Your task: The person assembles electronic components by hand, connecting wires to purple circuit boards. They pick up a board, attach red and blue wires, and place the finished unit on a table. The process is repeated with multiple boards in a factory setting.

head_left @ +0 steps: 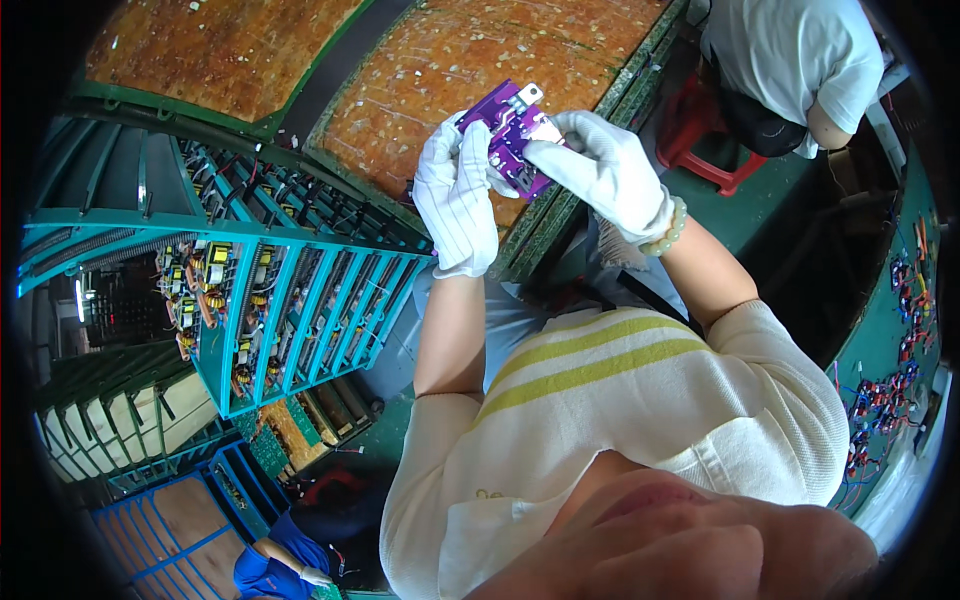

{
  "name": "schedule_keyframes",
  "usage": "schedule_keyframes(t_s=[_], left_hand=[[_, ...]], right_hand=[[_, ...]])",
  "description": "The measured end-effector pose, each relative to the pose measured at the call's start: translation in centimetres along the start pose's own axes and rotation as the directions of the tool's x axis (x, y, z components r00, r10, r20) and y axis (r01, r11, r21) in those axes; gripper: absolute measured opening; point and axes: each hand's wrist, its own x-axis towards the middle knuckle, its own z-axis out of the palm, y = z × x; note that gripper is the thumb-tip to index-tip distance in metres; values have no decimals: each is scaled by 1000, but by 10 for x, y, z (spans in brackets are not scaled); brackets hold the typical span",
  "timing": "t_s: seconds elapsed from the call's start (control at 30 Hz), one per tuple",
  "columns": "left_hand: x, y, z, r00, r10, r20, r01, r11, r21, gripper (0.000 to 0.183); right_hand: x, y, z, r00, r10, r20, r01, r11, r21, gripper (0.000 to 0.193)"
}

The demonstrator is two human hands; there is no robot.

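Observation:
A purple circuit board [508, 142] is held up over the worn brown tabletop, tilted. My left hand [455, 200], in a white striped glove, grips its left side, fingers in front and partly behind. A silvery metal tab with a hole [530, 95] stands out at the board's upper end. On the right edge, my gloved right hand [605, 175] pinches at a pale, shiny piece [545, 131]; whether that piece is fixed to the board I cannot tell. Dark components show near the board's lower end. A beaded bracelet [668, 228] circles my right wrist.
To my left stands a teal rack [300, 300] filled with circuit boards carrying yellow and copper parts. A person in white [790, 60] is at the upper right beside a red stool [700, 140]. Wired parts [885, 410] lie on the green surface at right. Another person in blue [285, 560] works lower left.

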Motion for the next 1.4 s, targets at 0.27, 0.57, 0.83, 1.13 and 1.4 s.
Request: schedule_keyframes(t_s=[0.27,0.57,0.83,1.13,1.4], left_hand=[[-21,-8,-19,961,249,116,-275,891,362,34],[-20,2,-8,955,-263,141,268,963,-18,35],[-22,-17,-15,984,-125,128,139,984,-108,39],[-24,-7,-9,987,-149,60,157,972,-172,37],[-21,0,-9,980,-177,92,191,966,-173,36]], right_hand=[[3,10,-4,996,90,26,-92,991,92,30],[-3,2,-2,997,-62,43,60,997,55,23],[-8,8,-3,956,264,131,-291,769,570,34],[-11,21,7,964,201,176,-262,587,766,40],[-10,23,7,951,217,223,-298,436,849,37]])
